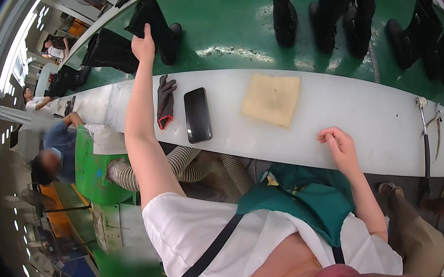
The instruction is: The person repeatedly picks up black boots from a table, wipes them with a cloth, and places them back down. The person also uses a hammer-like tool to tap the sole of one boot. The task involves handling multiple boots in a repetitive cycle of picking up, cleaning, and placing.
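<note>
Head view: a tall black boot is gripped at its shaft by the left hand, just beyond the far edge of the long white surface, on the left stretch of the green surface. One digit is laid along the shaft; the other fingers are curled and partly hidden, so how tightly they are closed cannot be told. The shaft seems to be chosen as the handhold because it is the boot's tallest part. The right hand is held above the white surface's near edge, its fingers half curled with a narrow gap and nothing seen between them.

Between the two hands, a dark glove, a phone and a yellowish pad are laid flat and apart, apparently so that each can be reached singly. The glove's red cuff is turned toward the near edge, perhaps for easy slipping on. Near the right end, a ratchet-like tool is set with its black handle toward the near edge, presumably for ready grasping. More black boots are stood along the green surface, apparently on their soles for steadiness.
</note>
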Motion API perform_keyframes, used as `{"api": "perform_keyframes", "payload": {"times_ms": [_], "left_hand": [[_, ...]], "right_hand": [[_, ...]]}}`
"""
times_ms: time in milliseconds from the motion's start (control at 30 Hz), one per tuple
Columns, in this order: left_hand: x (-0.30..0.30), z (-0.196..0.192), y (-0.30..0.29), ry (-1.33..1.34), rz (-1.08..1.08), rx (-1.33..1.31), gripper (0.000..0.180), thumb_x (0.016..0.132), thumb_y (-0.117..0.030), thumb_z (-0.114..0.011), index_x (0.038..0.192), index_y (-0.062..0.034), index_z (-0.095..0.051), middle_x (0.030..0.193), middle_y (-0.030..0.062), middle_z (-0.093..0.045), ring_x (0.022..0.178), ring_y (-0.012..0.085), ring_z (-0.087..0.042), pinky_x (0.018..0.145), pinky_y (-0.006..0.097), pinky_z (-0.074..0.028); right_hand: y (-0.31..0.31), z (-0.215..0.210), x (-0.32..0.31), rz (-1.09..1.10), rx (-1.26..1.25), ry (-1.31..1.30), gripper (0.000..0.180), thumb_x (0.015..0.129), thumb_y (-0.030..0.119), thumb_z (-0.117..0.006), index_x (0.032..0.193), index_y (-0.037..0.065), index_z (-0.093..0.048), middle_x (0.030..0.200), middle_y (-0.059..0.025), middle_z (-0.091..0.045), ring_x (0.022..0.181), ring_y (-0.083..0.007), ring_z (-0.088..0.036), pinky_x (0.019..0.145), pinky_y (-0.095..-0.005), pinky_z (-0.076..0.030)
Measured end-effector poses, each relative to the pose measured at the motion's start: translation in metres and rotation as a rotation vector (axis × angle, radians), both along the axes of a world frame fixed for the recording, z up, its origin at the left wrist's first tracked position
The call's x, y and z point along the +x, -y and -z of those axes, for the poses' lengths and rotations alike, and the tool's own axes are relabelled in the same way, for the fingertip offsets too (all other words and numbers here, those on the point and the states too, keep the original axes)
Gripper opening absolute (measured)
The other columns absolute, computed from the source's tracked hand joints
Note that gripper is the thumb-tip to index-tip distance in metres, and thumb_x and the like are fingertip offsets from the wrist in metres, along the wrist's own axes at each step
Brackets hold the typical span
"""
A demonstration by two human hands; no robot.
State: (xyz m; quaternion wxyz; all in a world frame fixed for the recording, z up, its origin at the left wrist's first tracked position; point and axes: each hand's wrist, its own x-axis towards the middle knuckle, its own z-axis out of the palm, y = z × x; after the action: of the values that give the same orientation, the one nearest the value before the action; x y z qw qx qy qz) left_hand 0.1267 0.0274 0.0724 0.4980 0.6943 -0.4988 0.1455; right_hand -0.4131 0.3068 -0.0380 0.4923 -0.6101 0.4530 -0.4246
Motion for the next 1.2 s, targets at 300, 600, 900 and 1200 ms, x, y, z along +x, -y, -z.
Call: {"api": "perform_keyframes", "payload": {"times_ms": [300, 600, 900, 1200], "left_hand": [[-0.094, -0.065, -0.092, -1.192, 0.657, -0.339, 0.042, 0.091, -0.028, -0.061, 0.115, 0.0063, -0.058, 0.112, 0.0156, -0.065, 0.095, 0.0271, -0.066, 0.086, 0.04, -0.054], [-0.306, -0.074, -0.2, -1.434, 1.165, -0.139, 0.042, 0.096, -0.03, -0.052, 0.122, 0.0022, -0.055, 0.118, 0.0164, -0.062, 0.107, 0.0289, -0.062, 0.092, 0.041, -0.051], [-0.441, -0.007, -0.251, 0.037, 1.416, -0.281, 0.049, 0.076, -0.015, -0.07, 0.121, 0.0016, -0.06, 0.081, 0.0055, -0.06, 0.071, 0.0243, -0.059, 0.066, 0.033, -0.049], [-0.488, 0.065, -0.295, -0.069, 1.757, -0.159, 0.053, 0.072, -0.021, -0.076, 0.122, -0.0062, -0.064, 0.08, 0.0037, -0.058, 0.072, 0.0227, -0.057, 0.066, 0.032, -0.047]], "right_hand": [[0.003, -0.002, -0.003, -0.041, 0.03, 0.086, 0.022, 0.098, 0.013, -0.045, 0.101, -0.003, -0.061, 0.093, -0.0082, -0.065, 0.088, -0.0149, -0.06, 0.084, -0.0282, -0.047], [0.063, -0.078, 0.037, 0.08, -0.205, 0.265, 0.047, 0.103, 0.034, -0.033, 0.136, 0.004, -0.046, 0.133, -0.0157, -0.054, 0.128, -0.023, -0.045, 0.108, -0.0334, -0.031], [0.158, -0.055, -0.034, -0.409, -0.481, 0.687, 0.056, 0.104, 0.038, -0.018, 0.069, 0.011, -0.053, 0.075, -0.0077, -0.059, 0.078, -0.0224, -0.054, 0.102, -0.0411, -0.031], [0.113, -0.047, -0.096, -0.558, -0.774, 0.341, 0.038, 0.098, 0.027, -0.04, 0.064, 0.016, -0.052, 0.069, -0.0016, -0.058, 0.079, -0.0221, -0.056, 0.102, -0.0464, -0.025]]}}
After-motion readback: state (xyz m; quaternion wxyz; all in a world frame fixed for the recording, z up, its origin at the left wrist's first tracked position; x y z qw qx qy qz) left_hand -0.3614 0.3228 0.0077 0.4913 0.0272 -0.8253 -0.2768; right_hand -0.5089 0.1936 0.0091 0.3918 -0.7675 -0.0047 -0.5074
